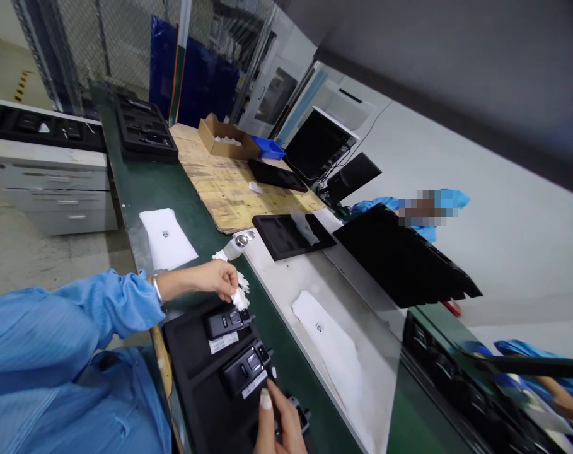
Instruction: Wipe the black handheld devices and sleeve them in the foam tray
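Note:
My left hand (217, 279) is closed on a crumpled white cloth (239, 295), held just above a black switch part (228, 321) with a white label. That part lies in a black foam tray (186, 353) on the green belt. A second black switch part (246, 369) lies lower in the same tray. My right hand (277, 424) comes in at the bottom edge, its fingers curled on a third black part (299, 413) that is mostly hidden under them. Both my sleeves are blue.
White sheets lie on the green belt (167, 238) and on the steel ledge (331, 343). Black trays (290, 234) and a stack of trays (404, 261) sit beyond. A cardboard box (227, 139), a monitor (317, 144) and a co-worker in blue (409, 211) are farther back.

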Motion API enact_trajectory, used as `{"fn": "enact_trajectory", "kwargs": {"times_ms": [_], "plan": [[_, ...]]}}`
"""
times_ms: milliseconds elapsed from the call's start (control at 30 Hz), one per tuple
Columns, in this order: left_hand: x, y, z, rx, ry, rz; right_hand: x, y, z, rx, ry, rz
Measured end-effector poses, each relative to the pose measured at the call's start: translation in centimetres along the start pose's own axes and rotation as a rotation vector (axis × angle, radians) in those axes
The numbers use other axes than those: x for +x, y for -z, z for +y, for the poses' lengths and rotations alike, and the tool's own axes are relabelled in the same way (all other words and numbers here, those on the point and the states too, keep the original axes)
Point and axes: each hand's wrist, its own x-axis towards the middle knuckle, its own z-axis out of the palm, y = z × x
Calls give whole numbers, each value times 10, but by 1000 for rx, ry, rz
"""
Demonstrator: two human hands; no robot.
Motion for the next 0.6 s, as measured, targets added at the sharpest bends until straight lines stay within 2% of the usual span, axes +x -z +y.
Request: {"fn": "enact_trajectory", "kwargs": {"times_ms": [100, 167, 267, 367, 433, 500, 600], "plan": [[-19, -22, 15, -107, 16, -178, 25, -8, -31, 10, 117, -128], [-27, -36, 22, -142, 24, -284, 36, -16, -44, 63, 114, -237], [-36, -53, 28, -161, 11, -390, 41, -25, -50, 290, -90, -316], [-42, -65, 25, -178, -4, -396, 35, -25, -45, 610, -427, -250], [-44, -72, 19, -209, 6, -385, 29, -20, -41, 787, -600, -200], [-45, -79, 12, -262, 28, -379, 25, -13, -36, 902, -700, -179], [-47, -89, 4, -348, 58, -351, 20, -2, -28, 984, -737, -135]]}}
